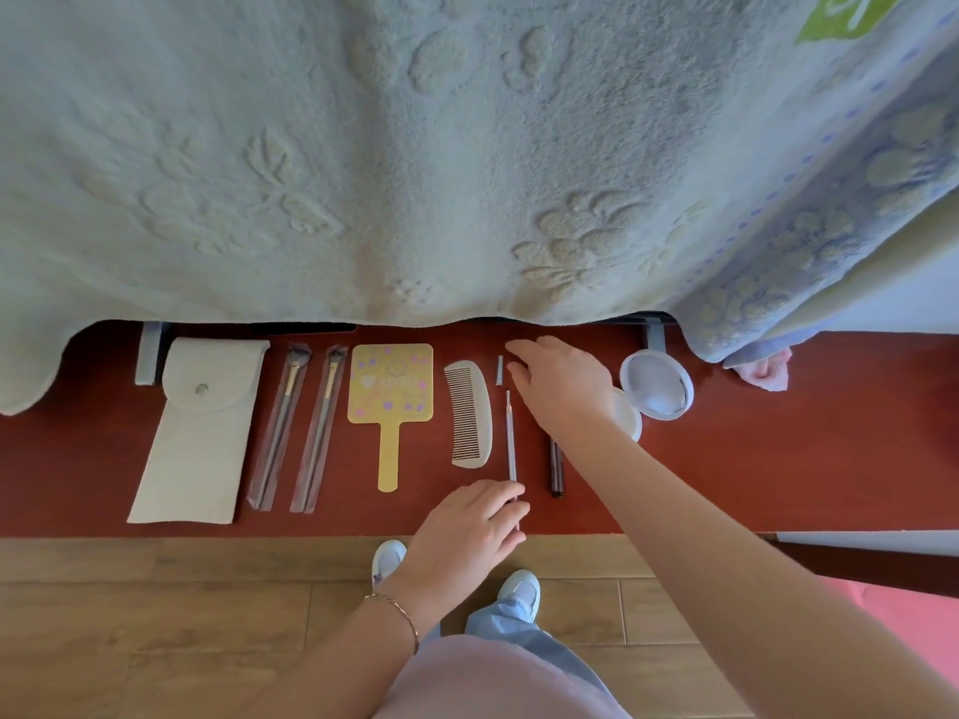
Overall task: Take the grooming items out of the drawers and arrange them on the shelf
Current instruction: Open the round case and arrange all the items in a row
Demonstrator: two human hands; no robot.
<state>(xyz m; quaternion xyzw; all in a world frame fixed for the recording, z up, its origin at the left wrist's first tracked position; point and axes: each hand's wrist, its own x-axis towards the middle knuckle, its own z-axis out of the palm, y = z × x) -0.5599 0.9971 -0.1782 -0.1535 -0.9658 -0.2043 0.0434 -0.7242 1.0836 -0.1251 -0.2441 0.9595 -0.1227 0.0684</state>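
Grooming items lie in a row on the red-brown shelf (752,459): a white pouch (200,433), two wrapped brushes (283,433) (322,433), a yellow hand mirror (390,391), a white comb (469,415), a thin metal tool (510,438), a small cap (499,370), a dark pen (556,469) and an open round compact (656,385). My left hand (467,531) pinches the near end of the thin tool at the shelf's front edge. My right hand (563,386) lies flat, fingers straight, over the far end of the dark pen, next to the cap.
A pale embossed blanket (415,147) hangs over the back of the shelf and hides what is behind. A pink cloth (763,371) lies at the right. Below the shelf are a wooden floor (155,614), my shoes and a pink mat (908,614).
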